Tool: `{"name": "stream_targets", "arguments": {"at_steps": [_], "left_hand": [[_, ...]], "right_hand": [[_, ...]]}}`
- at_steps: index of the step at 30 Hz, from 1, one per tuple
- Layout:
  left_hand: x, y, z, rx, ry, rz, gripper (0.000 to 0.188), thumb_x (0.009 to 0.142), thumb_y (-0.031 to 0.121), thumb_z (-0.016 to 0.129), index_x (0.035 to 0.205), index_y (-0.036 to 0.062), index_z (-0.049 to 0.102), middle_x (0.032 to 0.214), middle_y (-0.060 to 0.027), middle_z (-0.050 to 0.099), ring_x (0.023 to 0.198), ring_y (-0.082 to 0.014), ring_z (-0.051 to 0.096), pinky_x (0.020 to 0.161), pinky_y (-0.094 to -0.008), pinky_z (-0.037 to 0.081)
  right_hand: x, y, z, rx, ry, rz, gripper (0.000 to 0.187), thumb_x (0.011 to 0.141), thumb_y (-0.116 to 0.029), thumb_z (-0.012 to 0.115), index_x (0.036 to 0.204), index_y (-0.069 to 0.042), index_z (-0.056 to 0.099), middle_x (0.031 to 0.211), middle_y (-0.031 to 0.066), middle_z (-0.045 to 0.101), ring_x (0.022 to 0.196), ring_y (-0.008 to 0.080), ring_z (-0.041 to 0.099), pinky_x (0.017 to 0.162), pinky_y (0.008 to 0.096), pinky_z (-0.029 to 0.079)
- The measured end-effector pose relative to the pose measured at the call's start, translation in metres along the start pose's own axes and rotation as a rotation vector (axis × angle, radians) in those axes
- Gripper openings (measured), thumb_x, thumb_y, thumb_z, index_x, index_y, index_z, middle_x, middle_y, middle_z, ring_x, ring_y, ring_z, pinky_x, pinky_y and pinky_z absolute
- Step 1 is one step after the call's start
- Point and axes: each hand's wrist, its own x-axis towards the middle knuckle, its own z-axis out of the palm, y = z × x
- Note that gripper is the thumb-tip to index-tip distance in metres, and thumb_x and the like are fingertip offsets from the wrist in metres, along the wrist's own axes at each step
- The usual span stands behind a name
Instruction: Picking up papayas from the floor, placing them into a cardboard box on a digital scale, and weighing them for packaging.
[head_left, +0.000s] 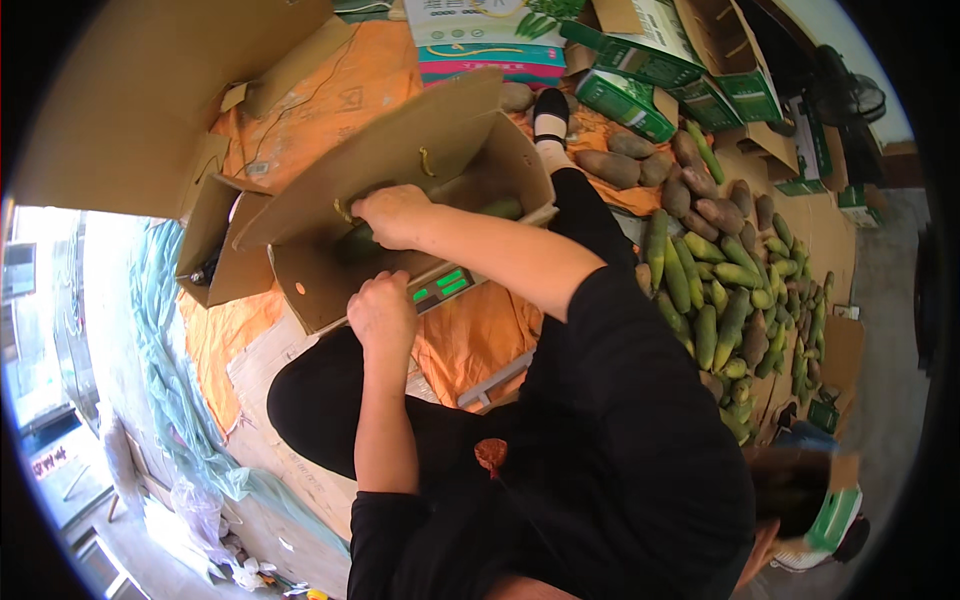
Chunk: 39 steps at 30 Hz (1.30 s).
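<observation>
An open cardboard box (460, 155) stands in front of me, with yellow-brown rope handles (424, 162) on its far wall. Inside lie long green vegetables, one (503, 209) toward the right end and another (356, 244) below my right hand. My right hand (393, 217) reaches into the box beside a rope handle, its fingers curled; what they hold, if anything, is hidden. My left hand (383, 312) is closed on the near edge of the box. Just right of it, a scale's lit green display (440, 288) shows against the box's near side.
Green-yellow vegetables (735, 320) and brown tubers (690, 185) are heaped at the right. Printed cartons (490, 60) stand at the back, over orange sheeting (375, 65). A large cardboard flap (150, 100) rises at left, near bluish plastic film (175, 370). Another person (800, 500) is at lower right.
</observation>
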Motion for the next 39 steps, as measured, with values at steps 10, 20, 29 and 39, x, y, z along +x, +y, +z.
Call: {"name": "stream_targets", "arguments": {"at_steps": [10, 20, 29, 39], "left_hand": [[0.002, 0.002, -0.003, -0.009, -0.06, -0.066, 0.014, 0.073, 0.013, 0.064, 0.087, 0.0121, 0.067, 0.083, -0.0078, 0.063, 0.081, -0.0294, 0.063, 0.068, -0.0428, 0.05], [0.007, 0.013, -0.005, -0.087, -0.064, -0.104, 0.014, 0.08, 0.021, 0.066, 0.09, 0.0132, 0.071, 0.081, -0.009, 0.064, 0.078, -0.0304, 0.063, 0.067, -0.0424, 0.048], [0.005, 0.007, -0.009, -0.075, -0.053, -0.148, 0.013, 0.08, 0.02, 0.064, 0.089, 0.0131, 0.07, 0.081, -0.0091, 0.064, 0.078, -0.031, 0.063, 0.067, -0.0425, 0.048], [0.012, 0.012, -0.006, -0.107, -0.073, -0.153, 0.013, 0.078, 0.017, 0.068, 0.09, 0.013, 0.07, 0.081, -0.0066, 0.063, 0.082, -0.0275, 0.062, 0.07, -0.0395, 0.049]], "right_hand": [[-0.125, 0.134, -0.113, 0.301, 0.503, 0.274, 0.038, 0.08, -0.043, 0.062, 0.072, -0.006, 0.066, 0.073, 0.0152, 0.063, 0.073, 0.0354, 0.061, 0.064, 0.0448, 0.047], [-0.239, 0.244, 0.053, 0.307, 0.353, 0.809, 0.023, 0.077, -0.015, 0.068, 0.097, -0.005, 0.063, 0.097, 0.0151, 0.064, 0.093, 0.0337, 0.061, 0.08, 0.0426, 0.049], [-0.255, 0.227, 0.147, 0.282, 0.085, 0.785, 0.044, 0.076, -0.018, 0.07, 0.118, -0.009, 0.058, 0.115, 0.0145, 0.058, 0.111, 0.0335, 0.053, 0.095, 0.0433, 0.045], [-0.251, 0.204, 0.182, 0.444, -0.057, 0.699, 0.055, 0.08, -0.034, 0.065, 0.125, -0.007, 0.05, 0.117, 0.0168, 0.055, 0.111, 0.0347, 0.051, 0.095, 0.0411, 0.043]]}}
